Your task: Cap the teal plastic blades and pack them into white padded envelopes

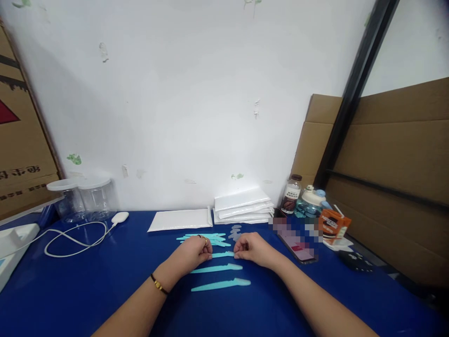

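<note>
My left hand (193, 254) is closed on the handle of a turquoise eyebrow razor (221, 255), its fingers hiding part of the handle. At the other end, my right hand (250, 248) has thumb and fingers pinched at the razor's head. Nearer to me, a second razor (217, 268) and a third razor (220, 284) lie side by side on the blue table (133, 290), heads to the right. Behind my left hand is a loose pile of razors (203, 238). Several small translucent blade covers (235, 232) lie just behind my right hand.
White padded envelopes (242, 206) are stacked at the wall, with another envelope (180, 220) beside them. At right are a phone (296, 243), a bottle (292, 194), an orange drink carton (333, 227) and a black mouse (356, 261). Clear jars (96, 201) and a white cable (75, 255) are at left.
</note>
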